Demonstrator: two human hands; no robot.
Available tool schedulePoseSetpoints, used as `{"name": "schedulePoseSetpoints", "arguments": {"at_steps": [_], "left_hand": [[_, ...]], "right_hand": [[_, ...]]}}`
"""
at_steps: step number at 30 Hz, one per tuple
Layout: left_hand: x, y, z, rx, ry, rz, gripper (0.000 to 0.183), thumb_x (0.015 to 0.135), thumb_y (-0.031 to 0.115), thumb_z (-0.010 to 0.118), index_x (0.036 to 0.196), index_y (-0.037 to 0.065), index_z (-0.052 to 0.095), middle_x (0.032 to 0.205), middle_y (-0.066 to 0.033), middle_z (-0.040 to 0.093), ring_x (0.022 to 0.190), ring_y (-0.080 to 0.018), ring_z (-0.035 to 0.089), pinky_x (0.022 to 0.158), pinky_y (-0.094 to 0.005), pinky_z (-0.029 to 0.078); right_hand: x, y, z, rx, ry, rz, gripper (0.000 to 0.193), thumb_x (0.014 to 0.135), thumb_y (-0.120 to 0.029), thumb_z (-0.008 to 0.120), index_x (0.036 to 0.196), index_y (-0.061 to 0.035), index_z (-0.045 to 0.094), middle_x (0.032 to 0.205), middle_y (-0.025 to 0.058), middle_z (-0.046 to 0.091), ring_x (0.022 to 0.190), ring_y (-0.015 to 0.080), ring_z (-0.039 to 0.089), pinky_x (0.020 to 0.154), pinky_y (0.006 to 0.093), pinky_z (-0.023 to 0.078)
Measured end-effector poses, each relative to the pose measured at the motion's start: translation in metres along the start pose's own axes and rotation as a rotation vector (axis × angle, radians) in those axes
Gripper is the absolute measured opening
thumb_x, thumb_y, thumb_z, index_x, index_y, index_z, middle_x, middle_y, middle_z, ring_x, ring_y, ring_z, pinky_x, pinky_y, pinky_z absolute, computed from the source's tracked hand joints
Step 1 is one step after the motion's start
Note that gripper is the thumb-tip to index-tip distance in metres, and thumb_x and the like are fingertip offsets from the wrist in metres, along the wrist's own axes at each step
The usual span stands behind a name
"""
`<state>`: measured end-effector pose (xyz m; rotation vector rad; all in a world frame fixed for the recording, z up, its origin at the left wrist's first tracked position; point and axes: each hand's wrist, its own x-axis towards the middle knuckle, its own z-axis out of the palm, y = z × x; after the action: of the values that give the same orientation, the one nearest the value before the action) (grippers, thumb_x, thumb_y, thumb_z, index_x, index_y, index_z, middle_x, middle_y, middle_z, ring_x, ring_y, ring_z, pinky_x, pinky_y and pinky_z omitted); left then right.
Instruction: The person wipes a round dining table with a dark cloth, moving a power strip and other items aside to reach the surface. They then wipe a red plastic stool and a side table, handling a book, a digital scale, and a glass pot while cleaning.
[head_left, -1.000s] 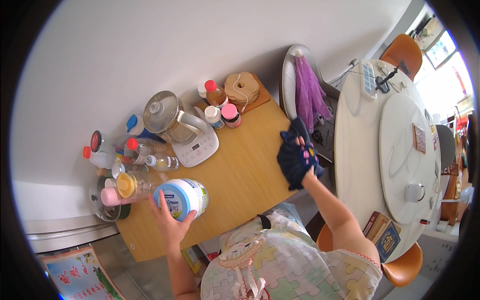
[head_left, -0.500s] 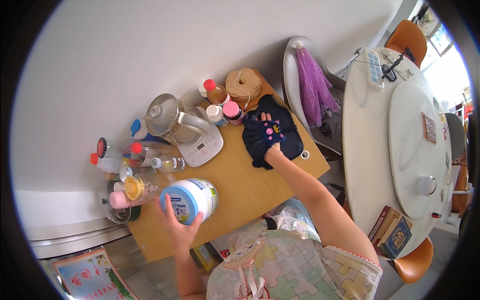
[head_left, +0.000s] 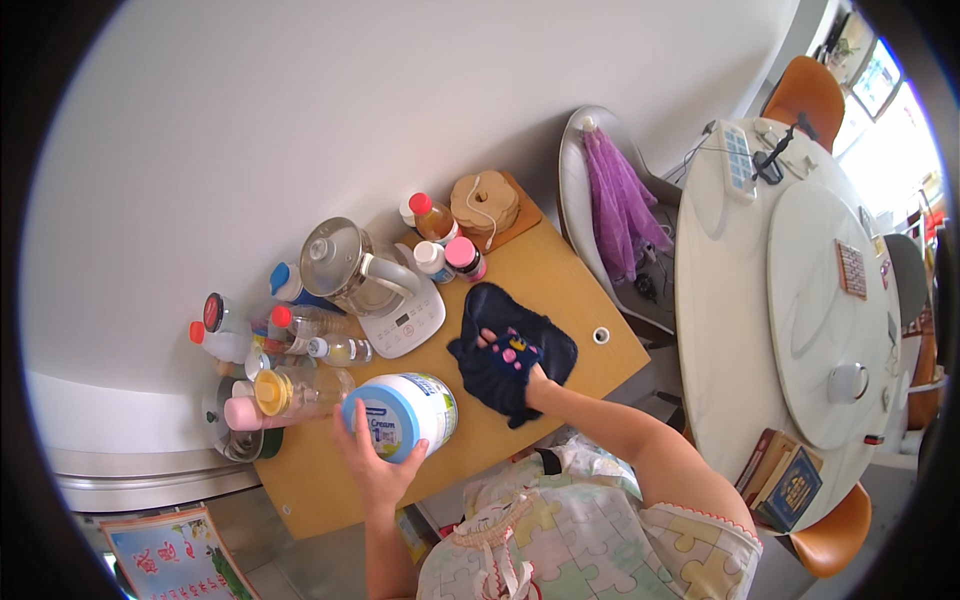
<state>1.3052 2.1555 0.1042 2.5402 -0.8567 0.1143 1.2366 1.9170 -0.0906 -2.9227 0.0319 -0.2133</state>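
My right hand [head_left: 533,388] is on a dark blue cloth [head_left: 548,345] with a pink-and-yellow cartoon patch, lying on the wooden table. Part of the hand is hidden under the patch, and fingertips show past its far side. Over at the left, my left hand [head_left: 383,468] grips a large white tub [head_left: 432,410] with a light blue lid, thumb and fingers spread around the lid end. The tub is tilted with its lid toward me, at the table's near left part.
Behind the tub stand a glass kettle [head_left: 350,275] on a white base [head_left: 410,325] and several bottles, one a yellow-capped jar [head_left: 310,390]. Pill bottles [head_left: 432,262] and wooden coasters [head_left: 485,205] line the wall. A grey chair [head_left: 573,185] and round white table [head_left: 725,330] stand right.
The dark blue cloth has slid toward me and slightly left across the table with my right hand. My left hand keeps its hold on the tub, and the whole view has shifted a little.
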Motion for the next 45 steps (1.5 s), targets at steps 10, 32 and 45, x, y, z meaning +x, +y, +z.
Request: {"name": "schedulePoseSetpoints", "arguments": {"at_steps": [10, 32, 45], "left_hand": [[0.032, 0.046, 0.022, -0.056, -0.056, 0.099, 0.103, 0.058, 0.042, 0.084, 0.143, 0.011, 0.035, 0.145, -0.0273, 0.023, 0.131, -0.0456, 0.029, 0.102, -0.0553, 0.032], [0.114, 0.141, 0.105, -0.145, 0.024, 0.289, 0.094, 0.059, 0.040, 0.084, 0.138, 0.010, 0.042, 0.140, -0.0305, 0.028, 0.126, -0.0477, 0.033, 0.101, -0.0546, 0.032], [0.161, 0.173, 0.142, -0.067, 0.021, 0.326, 0.103, 0.063, 0.057, 0.078, 0.144, 0.011, 0.033, 0.142, -0.0349, 0.022, 0.131, -0.0525, 0.024, 0.102, -0.0621, 0.027]], "right_hand": [[0.003, 0.124, -0.043, 0.031, 0.248, 0.260, 0.045, 0.086, -0.029, 0.044, 0.122, -0.0043, 0.050, 0.128, 0.0141, 0.052, 0.120, 0.0300, 0.047, 0.101, 0.0461, 0.036], [-0.114, 0.090, -0.089, 0.569, -0.036, 0.000, 0.039, 0.079, -0.016, 0.055, 0.117, -0.0211, 0.062, 0.121, 0.0037, 0.062, 0.116, 0.0236, 0.056, 0.096, 0.0436, 0.042], [-0.143, 0.067, -0.065, 0.122, -0.267, -0.145, 0.047, 0.085, -0.037, 0.051, 0.129, -0.0210, 0.052, 0.141, 0.0105, 0.046, 0.135, 0.0299, 0.036, 0.104, 0.0568, 0.028]]}}
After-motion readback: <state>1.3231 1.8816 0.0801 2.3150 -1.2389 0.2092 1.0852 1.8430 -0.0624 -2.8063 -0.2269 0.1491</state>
